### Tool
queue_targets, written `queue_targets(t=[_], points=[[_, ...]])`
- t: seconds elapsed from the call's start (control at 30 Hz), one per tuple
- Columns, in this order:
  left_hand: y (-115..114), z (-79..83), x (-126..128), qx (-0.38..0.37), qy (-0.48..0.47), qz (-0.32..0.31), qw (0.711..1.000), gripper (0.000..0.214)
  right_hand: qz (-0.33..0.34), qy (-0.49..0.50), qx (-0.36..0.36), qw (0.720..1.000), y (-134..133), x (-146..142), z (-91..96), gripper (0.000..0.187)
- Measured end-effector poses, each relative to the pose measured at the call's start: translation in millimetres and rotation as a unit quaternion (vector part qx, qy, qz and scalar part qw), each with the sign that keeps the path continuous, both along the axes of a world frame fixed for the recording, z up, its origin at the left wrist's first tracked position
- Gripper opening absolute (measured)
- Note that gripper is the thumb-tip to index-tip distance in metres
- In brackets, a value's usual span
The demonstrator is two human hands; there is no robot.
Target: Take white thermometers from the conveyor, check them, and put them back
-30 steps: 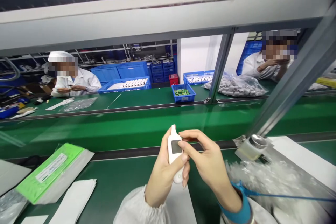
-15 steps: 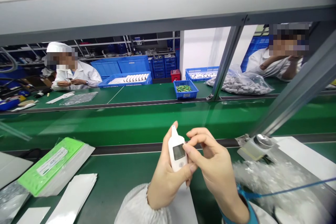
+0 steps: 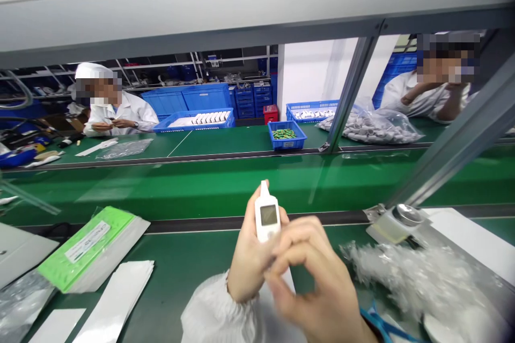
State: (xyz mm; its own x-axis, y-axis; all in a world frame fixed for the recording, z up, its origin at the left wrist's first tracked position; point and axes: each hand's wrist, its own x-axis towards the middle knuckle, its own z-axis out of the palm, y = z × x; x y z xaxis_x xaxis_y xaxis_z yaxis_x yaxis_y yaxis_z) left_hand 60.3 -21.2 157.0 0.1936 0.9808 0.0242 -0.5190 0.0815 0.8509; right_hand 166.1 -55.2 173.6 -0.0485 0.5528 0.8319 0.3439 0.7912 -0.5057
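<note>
Your right hand (image 3: 311, 278), nearest and blurred, curls over the lower end of the white device (image 3: 267, 217); whether it grips is unclear. Your left hand (image 3: 249, 260) clasps its body: hold firm, screen facing you, upright above the desk (image 3: 193, 262).

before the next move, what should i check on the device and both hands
1. Left hand grips the device: ok, fingers wrap its lower part and it is held upright.
2. Screen faces the camera, uncovered: ok.
3. Screen readout legible: cannot tell, it looks grey with no digits readable.
4. Right hand touching the device: cannot tell, it is blurred in front of the lower end.
5. Tip free: ok, nothing covers it.
</note>
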Motion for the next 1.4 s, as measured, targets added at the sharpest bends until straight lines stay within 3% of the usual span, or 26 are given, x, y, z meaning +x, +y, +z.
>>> queue_targets(t=[0.07,0.13,0.2,0.27,0.33,0.4,0.53,0.63,0.7,0.73,0.8,0.83,0.9,0.97,1.13,1.4], points=[[6,-0.2,-4,0.004,0.003,-0.012,1.0,0.089,0.066,-0.009,-0.001,0.998,-9,2,2.0,0.021],[11,0.3,-9,0.007,-0.013,-0.046,0.999,0.096,0.062,0.008,-0.036,0.997,-13,13,1.9,0.022],[13,1.0,-12,0.012,-0.032,-0.08,0.996,0.101,-0.034,0.045,-0.097,0.994,-13,36,-2.9,0.018],[12,2.0,-14,0.016,-0.041,-0.1,0.994,0.101,-0.166,0.049,-0.158,0.972,-11,68,-15.7,0.02],[10,3.5,-13,0.021,-0.044,-0.112,0.993,0.099,-0.292,-0.019,-0.177,0.94,-9,105,-37.6,0.028],[9,5.3,-13,0.03,-0.046,-0.114,0.992,0.097,-0.406,-0.115,-0.182,0.888,-9,140,-65.6,0.043],[8,5.7,-14,0.043,-0.024,-0.091,0.995,0.087,-0.44,-0.333,-0.146,0.821,-18,179,-107.0,0.044],[10,-6.5,-20,0.007,0.032,-0.036,0.999,0.075,-0.486,-0.314,-0.087,0.811,-23,173,-102.4,0.027],[10,-22.4,-25,-0.028,0.077,0.015,0.996,0.07,-0.457,-0.248,-0.056,0.853,-22,154,-89.0,0.014],[8,-31.9,-28,-0.047,0.098,0.039,0.993,0.067,-0.405,-0.219,-0.063,0.886,-21,142,-83.1,0.009],[2,-51.0,-32,-0.086,0.128,0.072,0.985,0.059,-0.249,-0.183,-0.123,0.943,-21,116,-77.8,0.006],[-4,-59.8,-34,-0.103,0.136,0.077,0.982,0.055,-0.165,-0.179,-0.167,0.955,-22,102,-79.3,0.006],[-18,-73.9,-35,-0.13,0.142,0.078,0.978,0.051,-0.033,-0.19,-0.246,0.95,-29,77,-90.0,0.006],[-35,-83.3,-35,-0.145,0.141,0.071,0.977,0.054,0.037,-0.215,-0.303,0.928,-39,58,-106.1,0.007],[-70,-94.9,-26,-0.122,0.183,0.042,0.975,0.057,0.027,-0.255,-0.323,0.911,-62,44,-135.2,0.008],[-73,-101.3,-20,-0.114,0.193,0.048,0.973,0.053,0.043,-0.223,-0.321,0.919,-61,42,-136.3,0.01]])
